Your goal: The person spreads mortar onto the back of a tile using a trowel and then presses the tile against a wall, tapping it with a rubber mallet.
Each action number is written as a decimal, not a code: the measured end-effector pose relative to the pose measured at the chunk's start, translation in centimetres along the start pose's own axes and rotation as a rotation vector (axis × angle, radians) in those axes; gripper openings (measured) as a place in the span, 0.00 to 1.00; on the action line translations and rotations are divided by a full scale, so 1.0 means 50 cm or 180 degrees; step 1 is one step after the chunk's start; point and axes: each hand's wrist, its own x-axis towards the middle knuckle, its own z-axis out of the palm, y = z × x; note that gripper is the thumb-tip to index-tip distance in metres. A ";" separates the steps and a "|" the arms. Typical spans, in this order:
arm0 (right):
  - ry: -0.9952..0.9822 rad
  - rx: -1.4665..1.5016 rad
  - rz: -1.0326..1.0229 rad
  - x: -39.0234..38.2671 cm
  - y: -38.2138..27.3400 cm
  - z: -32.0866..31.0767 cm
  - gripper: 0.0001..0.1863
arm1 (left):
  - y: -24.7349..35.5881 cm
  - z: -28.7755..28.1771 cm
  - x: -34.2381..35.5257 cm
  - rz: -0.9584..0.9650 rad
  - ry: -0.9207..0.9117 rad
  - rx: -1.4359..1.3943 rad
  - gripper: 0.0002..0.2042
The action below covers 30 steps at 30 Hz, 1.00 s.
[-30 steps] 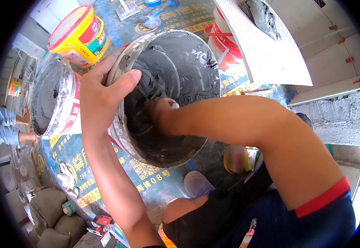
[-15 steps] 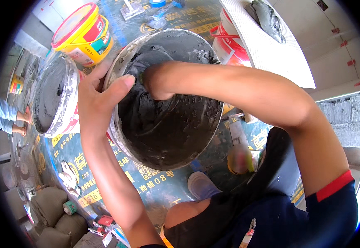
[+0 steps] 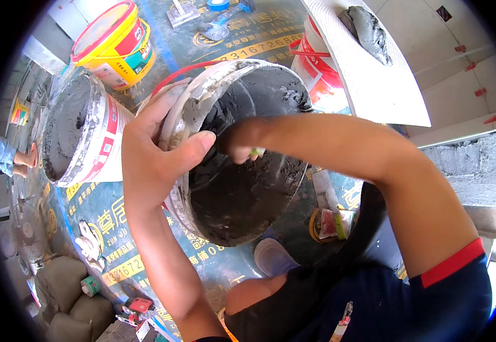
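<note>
A large white bucket (image 3: 228, 70) with a red handle is tilted in front of me, its rim crusted with dried grey mortar. Dark grey wet mortar (image 3: 234, 199) coats the inside. My left hand (image 3: 165, 149) grips the left rim, thumb over the inner edge and fingers outside. Deep in the bucket, my right hand (image 3: 245, 139) is closed around a yellow-green handle (image 3: 256, 151); the rest of that tool is hidden by the hand and mortar.
A second mortar-filled bucket (image 3: 111, 134) and a yellow lidded bucket (image 3: 118, 54) stand at left. A white ridged board (image 3: 382, 85) bears a mortar lump at right. Near my knee lies a flat metal tool (image 3: 325, 188). Gloves (image 3: 90, 245) rest on the printed floor sheet.
The bucket has tipped and shifted slightly right and nearer, with my left hand on its rim. My right hand has moved right and down inside it, bringing the yellow-green handle into clearer view.
</note>
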 end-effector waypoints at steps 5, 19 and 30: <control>0.2110 -0.3195 0.0189 -0.033 -0.075 -0.007 0.18 | -0.017 -0.032 -0.014 -0.0091 0.0098 0.0099 0.29; 0.1314 -0.1251 -0.0840 0.060 0.033 0.062 0.14 | -0.038 -0.025 -0.061 0.0398 0.0430 0.0071 0.35; 0.0298 0.2397 -0.0895 0.020 -0.041 0.175 0.12 | -0.044 -0.011 -0.092 0.0478 0.0642 -0.0006 0.35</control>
